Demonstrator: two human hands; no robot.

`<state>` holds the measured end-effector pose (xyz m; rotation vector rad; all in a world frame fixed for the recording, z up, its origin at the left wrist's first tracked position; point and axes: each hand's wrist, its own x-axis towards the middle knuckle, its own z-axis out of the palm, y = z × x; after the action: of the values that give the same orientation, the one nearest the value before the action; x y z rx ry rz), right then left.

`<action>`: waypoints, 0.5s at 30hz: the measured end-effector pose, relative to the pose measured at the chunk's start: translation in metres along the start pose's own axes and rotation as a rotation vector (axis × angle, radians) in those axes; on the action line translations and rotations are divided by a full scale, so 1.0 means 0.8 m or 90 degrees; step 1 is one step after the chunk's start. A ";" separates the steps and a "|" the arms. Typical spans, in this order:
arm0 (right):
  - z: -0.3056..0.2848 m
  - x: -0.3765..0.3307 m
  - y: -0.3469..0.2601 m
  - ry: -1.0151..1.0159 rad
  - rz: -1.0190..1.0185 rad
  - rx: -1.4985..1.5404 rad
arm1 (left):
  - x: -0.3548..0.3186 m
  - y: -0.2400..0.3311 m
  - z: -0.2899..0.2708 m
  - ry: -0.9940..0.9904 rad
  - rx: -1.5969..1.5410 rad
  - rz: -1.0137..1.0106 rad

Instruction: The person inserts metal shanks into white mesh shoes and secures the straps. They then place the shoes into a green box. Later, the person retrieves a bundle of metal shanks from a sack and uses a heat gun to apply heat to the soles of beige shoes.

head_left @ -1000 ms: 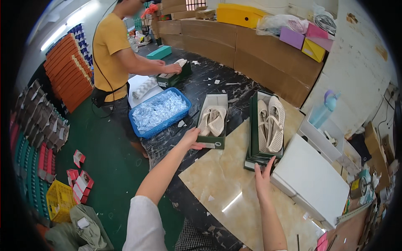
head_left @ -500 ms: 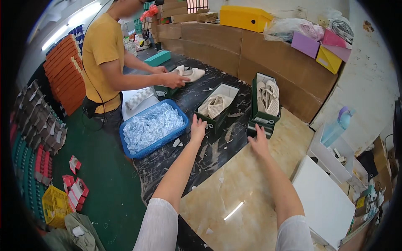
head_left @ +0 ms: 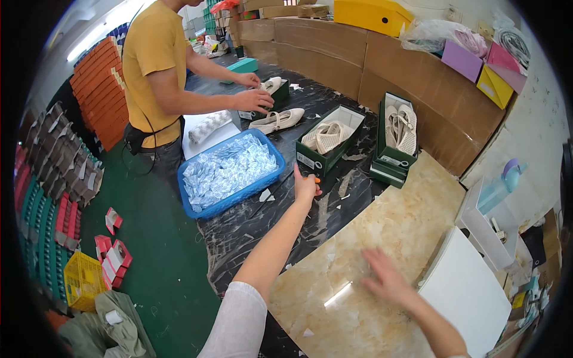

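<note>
Head view: left hand (head_left: 305, 186), fingers curled, touches the near end of one green shoebox (head_left: 327, 143) holding two woven shoes (head_left: 325, 136). Right hand (head_left: 385, 279), fingers spread, blurred, hovers over the marble slab (head_left: 382, 227); a second green box (head_left: 395, 140) lies beyond.

The marble table (head_left: 412, 221) carries green shoe boxes (head_left: 327, 143) and a blue tray (head_left: 230, 173).

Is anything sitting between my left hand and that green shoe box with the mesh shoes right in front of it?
Nothing visible. The left hand is at the near end of the green shoe box, fingertips at its front wall; whether they touch is unclear. The blue basket of packets sits off to its left, clear of the path.
</note>
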<state>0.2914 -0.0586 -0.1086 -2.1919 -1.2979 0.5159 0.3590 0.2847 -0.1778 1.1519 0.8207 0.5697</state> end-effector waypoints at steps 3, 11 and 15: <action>0.002 -0.096 -0.055 -0.011 0.001 0.055 | 0.009 0.017 0.011 -0.025 -0.019 0.012; 0.095 -0.229 -0.094 0.207 0.190 0.159 | 0.022 0.032 0.005 -0.073 -0.123 -0.123; 0.122 -0.240 -0.093 0.238 0.094 0.053 | -0.001 0.034 -0.008 -0.204 -0.100 -0.191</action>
<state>0.0965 -0.1750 -0.1287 -2.1925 -0.9067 0.1954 0.3535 0.2963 -0.1528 0.9234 0.6427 0.1898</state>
